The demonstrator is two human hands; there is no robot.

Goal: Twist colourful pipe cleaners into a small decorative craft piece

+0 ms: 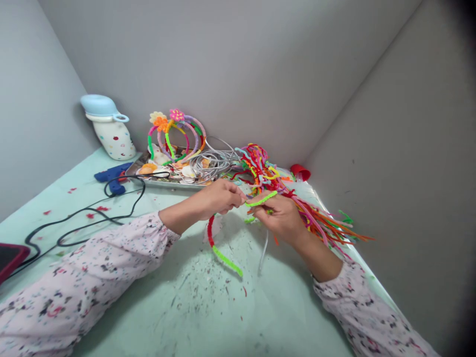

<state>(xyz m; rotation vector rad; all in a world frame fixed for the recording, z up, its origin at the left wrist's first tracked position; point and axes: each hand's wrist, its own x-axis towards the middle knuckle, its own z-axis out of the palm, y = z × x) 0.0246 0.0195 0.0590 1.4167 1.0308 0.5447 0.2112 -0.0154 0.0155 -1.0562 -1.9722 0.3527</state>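
Note:
A partly wrapped headband (210, 232) hangs below my hands, one leg covered in red and lime-green fuzz and the other a bare grey end. My left hand (222, 197) is closed, its fingertips pinching at the near end of a lime-green pipe cleaner (263, 199). That pipe cleaner stretches across the fingers of my right hand (281, 216), which is closed around the headband's upper part. The fingers hide most of the top of the band.
Behind stands a metal tray (167, 184) with finished flower headbands (186, 130) and grey bare bands (219, 163). Colourful pipe cleaners (260, 166) lie at the right. A blue glue gun (113, 173), black cord (139, 198), bottle (113, 136) and red cup (300, 172) are around.

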